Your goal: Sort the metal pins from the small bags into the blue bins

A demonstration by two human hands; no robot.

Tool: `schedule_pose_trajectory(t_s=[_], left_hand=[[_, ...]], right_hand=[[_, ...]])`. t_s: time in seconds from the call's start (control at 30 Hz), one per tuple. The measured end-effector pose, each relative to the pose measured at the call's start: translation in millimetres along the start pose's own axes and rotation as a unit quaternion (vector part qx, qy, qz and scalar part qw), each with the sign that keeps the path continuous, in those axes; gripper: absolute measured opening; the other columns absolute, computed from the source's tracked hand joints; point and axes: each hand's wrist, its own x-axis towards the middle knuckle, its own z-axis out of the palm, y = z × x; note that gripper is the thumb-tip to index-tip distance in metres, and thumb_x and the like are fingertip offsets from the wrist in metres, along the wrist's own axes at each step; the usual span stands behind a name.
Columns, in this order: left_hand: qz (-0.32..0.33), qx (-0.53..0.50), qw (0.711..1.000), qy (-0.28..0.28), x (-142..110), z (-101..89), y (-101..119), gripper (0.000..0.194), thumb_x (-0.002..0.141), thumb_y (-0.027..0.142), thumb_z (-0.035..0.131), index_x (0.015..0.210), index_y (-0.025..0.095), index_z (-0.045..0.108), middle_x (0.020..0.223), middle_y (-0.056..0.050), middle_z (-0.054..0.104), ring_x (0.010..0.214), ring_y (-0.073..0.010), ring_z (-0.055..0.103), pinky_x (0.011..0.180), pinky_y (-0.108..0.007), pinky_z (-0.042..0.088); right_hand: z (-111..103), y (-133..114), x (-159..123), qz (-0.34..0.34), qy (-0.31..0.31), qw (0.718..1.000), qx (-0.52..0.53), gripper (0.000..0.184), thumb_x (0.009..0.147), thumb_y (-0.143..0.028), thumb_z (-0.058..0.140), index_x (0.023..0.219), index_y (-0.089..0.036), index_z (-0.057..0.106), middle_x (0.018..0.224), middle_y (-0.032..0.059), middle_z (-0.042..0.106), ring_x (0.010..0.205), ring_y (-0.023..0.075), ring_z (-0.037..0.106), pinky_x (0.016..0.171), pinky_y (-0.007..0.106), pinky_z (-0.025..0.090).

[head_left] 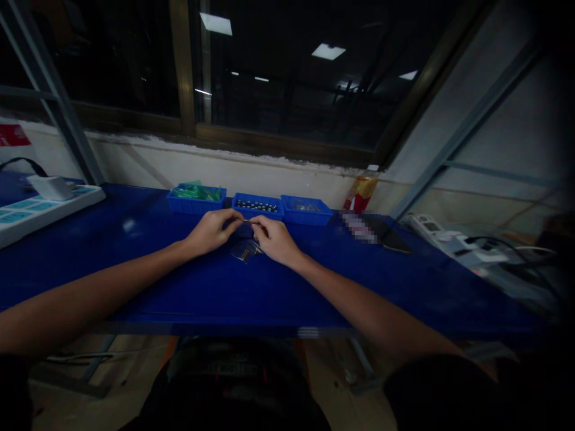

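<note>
My left hand point(214, 231) and my right hand point(275, 237) meet above the middle of the blue table point(215, 287). Both are closed in a pinch, thumb against fingers, with the fingertips almost touching. Something small and thin shows between them, too dark and small to name. Just below the fingers is a clear plastic bag point(245, 251) with a few small metal parts in it. Whether the bag hangs from the fingers or lies on the table, I cannot tell.
Behind the hands stand three blue bins: one with green plastic point(196, 191), one with small metal-topped parts point(257, 206), one with clear pieces point(306, 209). A power strip point(54, 206) lies left. To the right are a bottle point(362, 190), a dark flat object point(389, 233) and plugged-in cables point(483, 254).
</note>
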Motion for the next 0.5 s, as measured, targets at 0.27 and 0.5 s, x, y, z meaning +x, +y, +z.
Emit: schedule_pose_trajectory(t_s=[0.27, 0.5], left_hand=[[-0.206, -0.314, 0.927, 0.01, -0.3, 14.3, -5.8, 0.02, 0.081, 0.027, 0.05, 0.092, 0.012, 0.053, 0.061, 0.001, 0.055, 0.053, -0.0094, 0.051, 0.052, -0.022, 0.042], [-0.222, -0.36, 0.906, -0.034, 1.5, 15.6, -7.7, 0.026, 0.077, 0.01, 0.043, 0.099, 0.009, 0.056, 0.087, -0.009, 0.065, 0.077, -0.0157, 0.061, 0.072, -0.031, 0.047]], right_hand=[[-1.9, 4.1, -0.4, -0.099, 0.011, 0.994, -0.047, 0.031, 0.077, -0.015, 0.051, 0.106, -0.023, 0.051, 0.088, 0.003, 0.051, 0.076, 0.0136, 0.051, 0.066, 0.027, 0.044], [-1.1, 11.8, 5.9, -0.103, 0.066, 0.99, -0.073, 0.015, 0.082, -0.024, 0.048, 0.075, -0.018, 0.06, 0.074, 0.002, 0.051, 0.072, 0.0135, 0.051, 0.067, 0.028, 0.041]])
